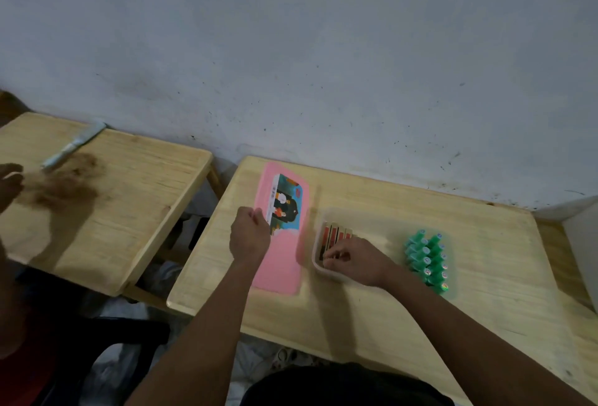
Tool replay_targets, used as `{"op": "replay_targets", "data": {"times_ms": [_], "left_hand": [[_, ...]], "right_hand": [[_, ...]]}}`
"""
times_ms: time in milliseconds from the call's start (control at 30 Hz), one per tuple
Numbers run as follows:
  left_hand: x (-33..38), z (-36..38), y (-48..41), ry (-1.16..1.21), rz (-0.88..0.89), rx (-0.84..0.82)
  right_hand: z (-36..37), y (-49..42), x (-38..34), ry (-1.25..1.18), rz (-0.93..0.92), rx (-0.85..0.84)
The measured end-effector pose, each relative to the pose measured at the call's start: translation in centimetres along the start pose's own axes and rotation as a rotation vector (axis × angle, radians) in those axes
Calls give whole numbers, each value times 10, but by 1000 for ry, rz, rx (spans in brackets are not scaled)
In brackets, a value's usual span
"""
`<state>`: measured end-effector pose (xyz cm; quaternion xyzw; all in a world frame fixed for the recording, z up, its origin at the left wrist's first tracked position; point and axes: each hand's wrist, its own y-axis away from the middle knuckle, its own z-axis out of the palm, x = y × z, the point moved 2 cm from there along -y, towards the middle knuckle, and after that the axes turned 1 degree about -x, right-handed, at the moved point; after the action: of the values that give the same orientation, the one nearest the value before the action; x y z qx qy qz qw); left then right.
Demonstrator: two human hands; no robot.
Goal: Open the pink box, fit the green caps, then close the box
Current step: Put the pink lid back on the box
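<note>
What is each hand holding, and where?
The left hand grips the pink lid by its left edge. The right hand curls among the sticks in the white tray; whether it holds one cannot be told.

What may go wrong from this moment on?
The green plastic caps sit tightly packed near the right forearm; a careless sweep might topple them. The right hand digs into the shallow translucent plastic tray, which may tip or slide. The left hand pinches the picture card; it could bend.
</note>
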<state>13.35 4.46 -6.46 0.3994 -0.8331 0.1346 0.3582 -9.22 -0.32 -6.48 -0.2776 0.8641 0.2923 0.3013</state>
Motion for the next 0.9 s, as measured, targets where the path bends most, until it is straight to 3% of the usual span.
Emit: {"op": "replay_targets", "data": {"times_ms": [133,233,333,400,533,633,700,800,900], "left_hand": [[41,-33,-9,159,176,274],[76,-47,-8,438,158,365],[99,-36,0,721,68,240],[104,-21,11,762,25,139],[103,10,33,872,-84,-119],[99,22,36,1045,-230,-277],[92,26,30,1036,-289,-319],[84,29,24,874,-301,-395],[81,32,31,598,-165,-448]], "right_hand": [[-23,-4,-6,-319,74,235],[-34,-6,-12,-625,161,323],[-34,-6,-16,-988,242,254],[-34,-7,-17,-1253,192,250],[-51,5,8,-1559,149,549],[-68,25,37,-1455,157,622],[-79,40,55,-1288,191,659],[-92,62,74,-1057,213,725],[-100,74,81,-744,244,787]]}}
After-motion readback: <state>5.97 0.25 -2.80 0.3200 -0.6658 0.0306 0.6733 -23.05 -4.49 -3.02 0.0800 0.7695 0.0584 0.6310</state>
